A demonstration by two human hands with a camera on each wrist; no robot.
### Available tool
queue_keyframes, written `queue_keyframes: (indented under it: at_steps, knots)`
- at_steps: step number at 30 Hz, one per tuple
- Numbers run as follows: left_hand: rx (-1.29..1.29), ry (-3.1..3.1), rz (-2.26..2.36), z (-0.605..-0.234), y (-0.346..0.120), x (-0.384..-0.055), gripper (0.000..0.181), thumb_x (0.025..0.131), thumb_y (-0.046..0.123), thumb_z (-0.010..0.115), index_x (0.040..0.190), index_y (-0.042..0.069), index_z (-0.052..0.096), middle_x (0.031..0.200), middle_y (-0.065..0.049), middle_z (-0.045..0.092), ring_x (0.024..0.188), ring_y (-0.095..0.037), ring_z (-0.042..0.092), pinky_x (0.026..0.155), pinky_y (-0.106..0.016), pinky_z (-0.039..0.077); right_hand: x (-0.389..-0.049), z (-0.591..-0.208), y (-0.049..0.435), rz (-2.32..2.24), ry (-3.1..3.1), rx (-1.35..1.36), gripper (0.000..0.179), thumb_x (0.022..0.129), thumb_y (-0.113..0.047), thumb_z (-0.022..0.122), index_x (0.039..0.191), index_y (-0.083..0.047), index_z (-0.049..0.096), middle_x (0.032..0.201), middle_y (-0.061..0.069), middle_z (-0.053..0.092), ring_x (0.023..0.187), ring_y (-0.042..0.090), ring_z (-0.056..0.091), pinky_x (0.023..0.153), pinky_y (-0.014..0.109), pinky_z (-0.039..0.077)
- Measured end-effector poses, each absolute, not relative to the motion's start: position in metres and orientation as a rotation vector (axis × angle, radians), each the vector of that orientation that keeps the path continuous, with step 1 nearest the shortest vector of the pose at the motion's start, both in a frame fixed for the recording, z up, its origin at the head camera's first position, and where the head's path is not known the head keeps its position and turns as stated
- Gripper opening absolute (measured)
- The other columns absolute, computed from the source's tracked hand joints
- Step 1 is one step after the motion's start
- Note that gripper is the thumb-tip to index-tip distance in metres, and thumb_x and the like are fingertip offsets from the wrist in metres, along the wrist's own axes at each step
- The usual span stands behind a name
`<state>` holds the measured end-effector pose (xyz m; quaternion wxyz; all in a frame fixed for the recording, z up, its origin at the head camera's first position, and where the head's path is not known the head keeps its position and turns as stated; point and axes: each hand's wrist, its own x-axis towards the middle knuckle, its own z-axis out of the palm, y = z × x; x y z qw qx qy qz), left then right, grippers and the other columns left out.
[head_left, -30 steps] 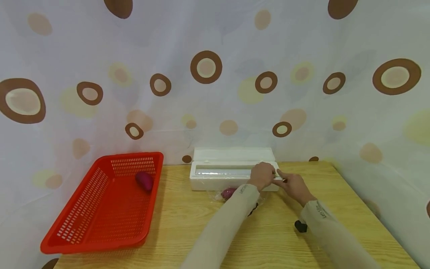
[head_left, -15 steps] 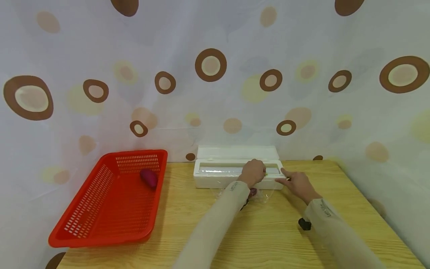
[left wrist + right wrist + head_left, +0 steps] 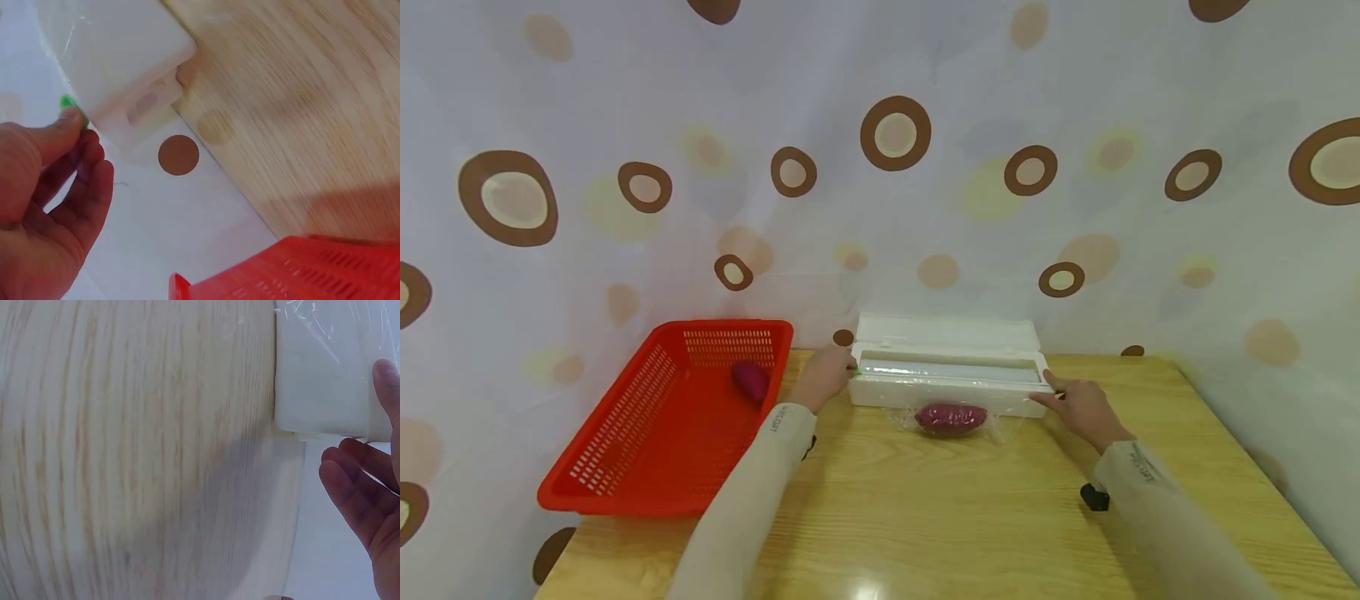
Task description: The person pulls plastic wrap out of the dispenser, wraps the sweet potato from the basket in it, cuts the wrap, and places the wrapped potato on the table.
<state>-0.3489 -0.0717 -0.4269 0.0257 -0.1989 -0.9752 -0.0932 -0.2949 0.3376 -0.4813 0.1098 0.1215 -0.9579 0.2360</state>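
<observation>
A white cling film dispenser [image 3: 943, 395] stands at the back of the table with its lid raised and a film roll inside. At its left end, my left hand [image 3: 822, 379] pinches a small green slide cutter [image 3: 66, 100] between thumb and fingers. My right hand [image 3: 1082, 408] grips the dispenser's right end, the thumb on its front and the other fingers at the end face. In front of the dispenser lies a purple sweet potato [image 3: 951, 418], with clear film [image 3: 996, 429] around it that runs up to the dispenser's front.
To the left stands a red perforated basket [image 3: 647, 433] with another purple sweet potato [image 3: 750, 381] in it, close to my left forearm. A patterned curtain [image 3: 880, 233] hangs right behind the wooden table [image 3: 940, 517].
My left hand has slid from the dispenser's right end leftward to its left end, uncovering the film-wrapped sweet potato. My right hand keeps its place on the right end. The head view has shifted rightward.
</observation>
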Motion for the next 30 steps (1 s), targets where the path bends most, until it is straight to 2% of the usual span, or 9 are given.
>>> queue_keyframes:
  at_steps: [4, 8, 11, 15, 23, 26, 29, 30]
  knots:
    - [-0.613, -3.022, -0.344, -0.423, -0.08, -0.35, 0.017, 0.089, 0.001, 0.057, 0.087, 0.004, 0.074, 0.079, -0.003, 0.066, 0.069, -0.015, 0.053, 0.068, -0.028, 0.049, -0.298, -0.483, 0.336, 0.702, -2.819, 0.386, 0.067, 0.092, -0.044, 0.058, 0.133, 0.008, 0.045, 0.108, 0.031, 0.061, 0.079, 0.03, 0.066, 0.064, 0.041, 0.053]
    - [-0.561, -3.058, -0.269, -0.419, -0.076, -0.35, 0.02, 0.089, -0.001, 0.056, 0.08, 0.004, 0.073, 0.074, -0.003, 0.064, 0.065, -0.015, 0.052, 0.065, -0.026, 0.048, -0.298, -0.488, 0.335, 0.699, -2.825, 0.388, 0.069, 0.092, -0.044, 0.056, 0.134, 0.008, 0.042, 0.096, 0.025, 0.066, 0.079, 0.028, 0.065, 0.061, 0.037, 0.051]
    - [-0.543, -3.098, -0.248, -0.417, -0.073, -0.349, 0.019, 0.09, 0.001, 0.056, 0.082, 0.004, 0.073, 0.077, -0.003, 0.065, 0.066, -0.015, 0.052, 0.064, -0.026, 0.048, -0.295, -0.49, 0.335, 0.721, -2.82, 0.367, 0.067, 0.092, -0.042, 0.058, 0.135, 0.008, 0.042, 0.089, 0.021, 0.068, 0.078, 0.027, 0.065, 0.057, 0.034, 0.048]
    - [-0.539, -3.134, -0.287, -0.418, -0.071, -0.348, 0.018, 0.091, 0.002, 0.056, 0.084, 0.004, 0.073, 0.079, -0.003, 0.065, 0.067, -0.016, 0.053, 0.064, -0.026, 0.047, -0.292, -0.489, 0.337, 0.726, -2.818, 0.36, 0.067, 0.092, -0.041, 0.058, 0.136, 0.007, 0.042, 0.095, 0.022, 0.068, 0.075, 0.024, 0.065, 0.057, 0.031, 0.046]
    - [-0.539, -3.137, -0.237, -0.417, -0.07, -0.346, 0.018, 0.091, 0.002, 0.055, 0.084, 0.005, 0.072, 0.081, -0.003, 0.065, 0.07, -0.017, 0.054, 0.068, -0.029, 0.049, -0.29, -0.484, 0.338, 0.725, -2.843, 0.392, 0.068, 0.093, -0.04, 0.057, 0.138, 0.007, 0.039, 0.081, 0.012, 0.067, 0.058, 0.013, 0.054, 0.052, 0.03, 0.042]
    - [-0.531, -3.126, -0.143, -0.414, -0.065, -0.343, 0.013, 0.089, 0.002, 0.057, 0.084, 0.005, 0.068, 0.079, -0.004, 0.062, 0.07, -0.017, 0.056, 0.067, -0.031, 0.051, -0.29, -0.481, 0.339, 0.732, -2.888, 0.373, 0.071, 0.094, -0.041, 0.056, 0.142, 0.006, 0.033, 0.088, 0.014, 0.067, 0.064, 0.018, 0.058, 0.057, 0.035, 0.047]
    - [-0.541, -3.087, 0.006, -0.407, -0.055, -0.335, 0.005, 0.088, 0.006, 0.061, 0.09, 0.006, 0.066, 0.084, -0.006, 0.06, 0.076, -0.02, 0.058, 0.066, -0.034, 0.052, -0.29, -0.477, 0.337, 0.742, -2.952, 0.36, 0.077, 0.094, -0.045, 0.054, 0.145, 0.005, 0.026, 0.097, 0.018, 0.066, 0.08, 0.025, 0.063, 0.067, 0.041, 0.051]
    - [-0.551, -3.072, 0.052, -0.404, -0.051, -0.33, 0.008, 0.087, 0.008, 0.063, 0.094, 0.007, 0.065, 0.087, -0.006, 0.06, 0.078, -0.021, 0.058, 0.066, -0.034, 0.052, -0.289, -0.475, 0.337, 0.75, -2.974, 0.354, 0.079, 0.094, -0.047, 0.053, 0.146, 0.005, 0.024, 0.1, 0.019, 0.064, 0.084, 0.028, 0.063, 0.07, 0.043, 0.051]
